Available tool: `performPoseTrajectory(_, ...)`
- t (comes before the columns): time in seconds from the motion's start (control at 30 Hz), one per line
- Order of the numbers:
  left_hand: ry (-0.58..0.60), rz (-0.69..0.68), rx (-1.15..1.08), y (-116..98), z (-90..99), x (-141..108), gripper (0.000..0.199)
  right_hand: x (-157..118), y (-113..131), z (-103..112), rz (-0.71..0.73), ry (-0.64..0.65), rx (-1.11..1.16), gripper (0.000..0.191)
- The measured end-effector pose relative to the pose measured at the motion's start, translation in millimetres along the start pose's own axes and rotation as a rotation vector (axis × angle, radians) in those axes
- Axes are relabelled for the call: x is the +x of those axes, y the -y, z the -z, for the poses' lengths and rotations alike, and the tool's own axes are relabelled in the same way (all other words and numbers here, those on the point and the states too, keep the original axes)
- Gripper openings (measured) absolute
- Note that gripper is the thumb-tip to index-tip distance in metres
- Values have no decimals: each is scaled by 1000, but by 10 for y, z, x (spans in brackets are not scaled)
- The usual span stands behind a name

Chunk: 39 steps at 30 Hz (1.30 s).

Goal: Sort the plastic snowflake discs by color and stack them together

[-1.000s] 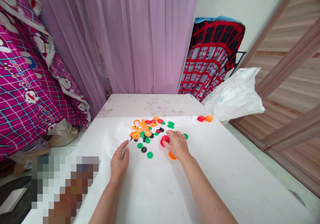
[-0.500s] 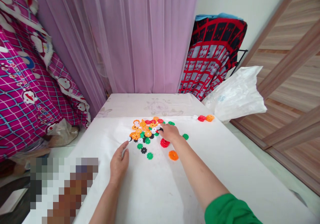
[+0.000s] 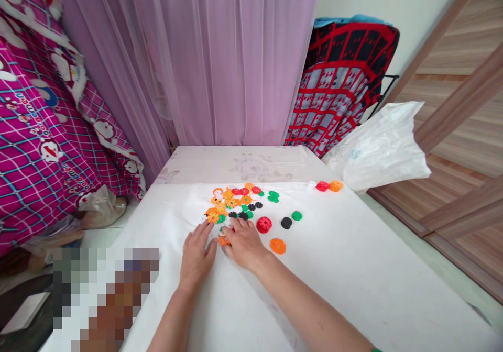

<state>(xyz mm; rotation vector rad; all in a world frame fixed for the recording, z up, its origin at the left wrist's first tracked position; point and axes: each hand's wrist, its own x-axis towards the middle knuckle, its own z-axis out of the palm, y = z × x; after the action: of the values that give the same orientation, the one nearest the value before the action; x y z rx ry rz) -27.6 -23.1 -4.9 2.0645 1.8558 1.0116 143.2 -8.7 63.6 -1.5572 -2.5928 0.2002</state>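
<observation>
A loose heap of notched plastic discs [image 3: 230, 200] in orange, yellow, red, white, green and black lies on the white cloth. At its near left edge, my left hand [image 3: 197, 255] rests with fingers stretched forward, touching the discs there. My right hand [image 3: 247, 244] lies beside it, fingers spread over white and red discs, with an orange disc [image 3: 223, 241] by the thumb. What lies under the right fingers is partly hidden. Right of the heap are a red disc stack [image 3: 264, 224], black discs [image 3: 286, 222], a green disc [image 3: 296, 216] and an orange disc [image 3: 277, 245].
Further green discs [image 3: 273, 197] lie behind the red stack. White, red [image 3: 323, 186] and orange pieces sit in a row at the table's far right. A white plastic bag [image 3: 385, 147] stands beyond that edge. A purple curtain [image 3: 236, 58] hangs behind the table.
My right hand has moved left and nearer, beside my left hand. Black discs now lie right of the red stack, and more green discs lie together behind it. My left hand has shifted slightly right.
</observation>
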Motion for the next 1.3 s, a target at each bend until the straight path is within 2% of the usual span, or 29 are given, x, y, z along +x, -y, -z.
performPoseTrajectory(0.13, 113, -34, 118, -93, 14, -37, 44, -86, -200, 212, 2, 8, -10, 23)
performPoseTrajectory(0.27, 163, -67, 167, -139, 21, -45, 42, 3, -556, 520, -167, 35, -83, 29)
performPoseTrajectory(0.33, 170, -75, 176, -141, 13, -42, 42, 51, -624, 575, -147, 53, -116, 26)
performPoseTrajectory(0.43, 148, -70, 175, -140, -8, -38, 41, 101, -544, 484, -1, 78, -118, 17)
performPoseTrajectory(0.5, 130, -63, 182, -151, -19, -33, 39, 138, -440, 365, 34, 99, -123, 13)
performPoseTrajectory(0.63, 128, -38, 233, -204, -26, -15, 39, 260, -348, 225, -16, 97, -145, 22)
performPoseTrajectory(0.87, 110, -18, 261, -238, -28, -3, 43, 359, -523, 384, -230, 72, -228, 27)
performPoseTrajectory(0.93, 113, -49, 253, -223, -27, -6, 43, 320, -511, 385, -179, 76, -213, 29)
performPoseTrajectory(1.07, 116, -120, 241, -188, -30, -19, 38, 271, -418, 290, 13, 147, -108, 29)
performPoseTrajectory(1.3, 49, -164, 265, -141, -63, -47, 36, 344, -493, 234, -179, 153, -155, 32)
